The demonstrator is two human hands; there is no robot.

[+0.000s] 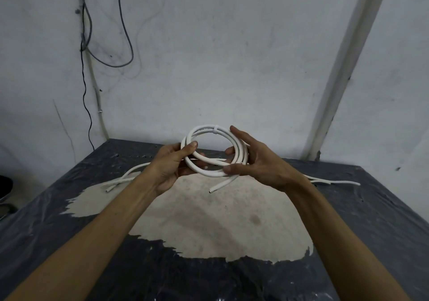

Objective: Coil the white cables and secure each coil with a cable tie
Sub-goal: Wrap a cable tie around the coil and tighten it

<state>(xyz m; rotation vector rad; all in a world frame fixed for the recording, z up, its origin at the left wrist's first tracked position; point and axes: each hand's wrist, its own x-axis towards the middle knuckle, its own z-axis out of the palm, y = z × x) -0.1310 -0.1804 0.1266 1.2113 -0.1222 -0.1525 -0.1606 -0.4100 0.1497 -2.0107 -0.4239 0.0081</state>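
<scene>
Here, above the middle of the worktop (69, 242), the left hand (171, 166) and right hand (253, 161) are pinching a coiled white cable (209, 173), already carrying a cable tie (215, 130). Loose cables (120, 180) are lying toward the far edge, likely needing coiling next.

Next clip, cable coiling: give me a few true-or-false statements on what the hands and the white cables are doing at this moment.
1. Both hands, the left hand and the right hand, hold the coiled white round cable. True.
2. A white tie band wraps the coil's far side. True.
3. The coil lies flat on the dark worn table. False: it is held above it.
4. No other cable is on the table. False: loose white cables lie behind the hands.
</scene>
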